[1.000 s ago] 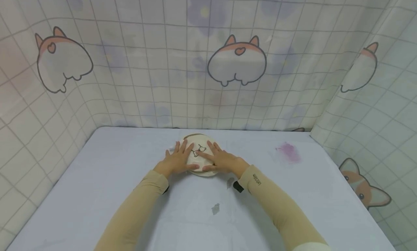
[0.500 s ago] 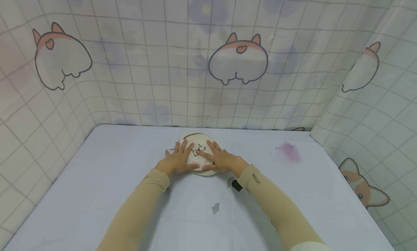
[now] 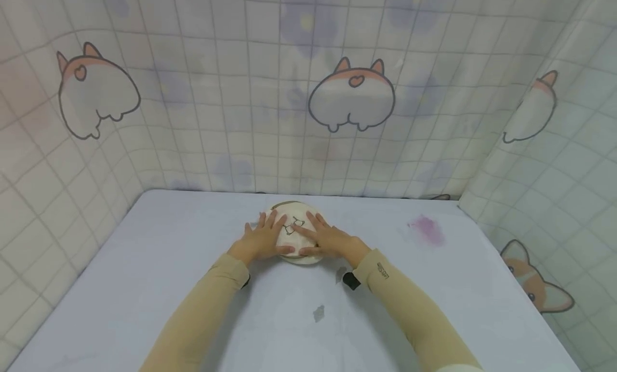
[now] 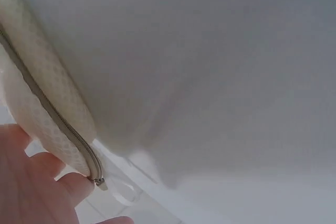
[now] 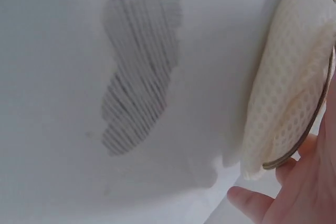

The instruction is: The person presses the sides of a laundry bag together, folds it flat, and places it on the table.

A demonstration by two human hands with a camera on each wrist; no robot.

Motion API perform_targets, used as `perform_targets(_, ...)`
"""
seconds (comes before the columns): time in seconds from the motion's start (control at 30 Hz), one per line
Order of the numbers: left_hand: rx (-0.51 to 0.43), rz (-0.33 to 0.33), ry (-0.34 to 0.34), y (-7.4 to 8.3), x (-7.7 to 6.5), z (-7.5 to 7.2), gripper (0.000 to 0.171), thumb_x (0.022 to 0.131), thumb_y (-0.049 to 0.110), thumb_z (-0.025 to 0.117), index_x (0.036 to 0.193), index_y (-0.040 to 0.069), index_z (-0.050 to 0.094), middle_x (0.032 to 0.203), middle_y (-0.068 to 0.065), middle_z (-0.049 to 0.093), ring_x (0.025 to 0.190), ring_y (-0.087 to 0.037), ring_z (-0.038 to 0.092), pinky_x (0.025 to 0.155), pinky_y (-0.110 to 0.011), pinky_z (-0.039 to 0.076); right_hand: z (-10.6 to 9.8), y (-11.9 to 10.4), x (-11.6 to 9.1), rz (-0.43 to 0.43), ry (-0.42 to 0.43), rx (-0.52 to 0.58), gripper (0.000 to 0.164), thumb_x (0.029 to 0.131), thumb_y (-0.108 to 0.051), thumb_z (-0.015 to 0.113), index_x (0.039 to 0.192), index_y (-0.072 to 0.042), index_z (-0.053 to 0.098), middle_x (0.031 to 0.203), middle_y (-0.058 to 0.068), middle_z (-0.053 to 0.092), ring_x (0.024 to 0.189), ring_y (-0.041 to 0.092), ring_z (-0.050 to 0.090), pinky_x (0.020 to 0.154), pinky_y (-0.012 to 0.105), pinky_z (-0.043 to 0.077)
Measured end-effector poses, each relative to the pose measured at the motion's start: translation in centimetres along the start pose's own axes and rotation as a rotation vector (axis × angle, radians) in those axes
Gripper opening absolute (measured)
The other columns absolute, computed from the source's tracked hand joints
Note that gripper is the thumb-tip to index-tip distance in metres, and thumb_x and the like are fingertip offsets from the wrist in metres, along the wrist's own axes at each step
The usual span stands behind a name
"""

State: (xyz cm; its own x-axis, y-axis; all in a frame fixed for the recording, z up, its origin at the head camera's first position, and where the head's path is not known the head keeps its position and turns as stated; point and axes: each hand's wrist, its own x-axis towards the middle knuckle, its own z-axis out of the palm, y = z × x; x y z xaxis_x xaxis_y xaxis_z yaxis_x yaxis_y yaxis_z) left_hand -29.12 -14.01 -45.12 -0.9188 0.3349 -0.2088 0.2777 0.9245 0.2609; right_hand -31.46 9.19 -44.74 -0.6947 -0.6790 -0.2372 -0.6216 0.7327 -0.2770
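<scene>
A round cream mesh zip bag [image 3: 296, 240] lies flat near the far edge of the table, with a small line drawing on its top. My left hand [image 3: 260, 240] rests on its left side, fingers spread and fairly straight. From the right, my right hand [image 3: 332, 239] lies over it the same way, the thumbs close together at the front. In the left wrist view, a brown zipper [image 4: 58, 116] runs along the bag's side, ending in a pull by the fingers. The right wrist view shows the bag's mesh wall [image 5: 283, 77] and brown trim beside the right hand's fingers.
The table [image 3: 159, 286] has a white cover with a pink stain [image 3: 428, 230] at the right and a grey patch [image 3: 318, 313] in front of the hands. Gridded curtains [image 3: 231, 120] with corgi drawings stand behind it and at both sides.
</scene>
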Motion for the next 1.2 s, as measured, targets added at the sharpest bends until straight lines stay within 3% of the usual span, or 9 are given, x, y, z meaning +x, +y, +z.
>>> perform_targets(0.23, -0.003, 0.016, 0.036, -0.4, -0.4, -0.4, 0.097, 0.098, 0.063, 0.056, 0.166, 0.010, 0.011, 0.170, -0.020, 0.000, 0.153, -0.047, 0.001, 0.112, -0.078, 0.012, -0.7, -0.4, -0.7, 0.044, 0.019, 0.013, 0.090, 0.105, -0.055, 0.049, 0.165, -0.010, 0.001, 0.171, 0.013, -0.007, 0.155, 0.037, -0.001, 0.121, 0.060, 0.019)
perform_targets(0.37, -0.007, 0.013, 0.045, -0.6, -0.7, -0.8, 0.099, 0.098, 0.063, 0.057, 0.165, 0.008, 0.010, 0.170, -0.019, -0.001, 0.154, -0.046, 0.000, 0.112, -0.077, 0.011, -0.8, -0.5, -0.8, 0.062, 0.006, 0.046, 0.093, 0.105, -0.055, 0.048, 0.163, -0.002, -0.003, 0.170, 0.014, -0.008, 0.156, 0.033, -0.004, 0.123, 0.053, 0.015)
perform_targets(0.67, 0.012, 0.037, 0.049, -0.6, -0.6, -0.6, 0.100, 0.096, 0.063, 0.059, 0.166, 0.010, 0.011, 0.170, -0.020, -0.003, 0.153, -0.047, -0.004, 0.112, -0.079, 0.010, -0.3, -0.1, -0.3, 0.086, -0.016, 0.028, 0.098, 0.104, -0.058, 0.049, 0.163, -0.001, -0.004, 0.170, 0.014, -0.011, 0.156, 0.032, -0.005, 0.123, 0.053, 0.014)
perform_targets(1.2, -0.006, 0.008, 0.015, 0.1, -0.7, 0.4, 0.097, 0.097, 0.059, 0.061, 0.166, 0.012, 0.011, 0.169, -0.021, -0.005, 0.152, -0.048, -0.006, 0.110, -0.080, 0.010, 0.8, 0.1, 0.0, 0.120, -0.063, -0.024, 0.099, 0.103, -0.061, 0.045, 0.162, -0.002, -0.009, 0.169, 0.013, -0.014, 0.156, 0.031, -0.008, 0.124, 0.050, 0.014)
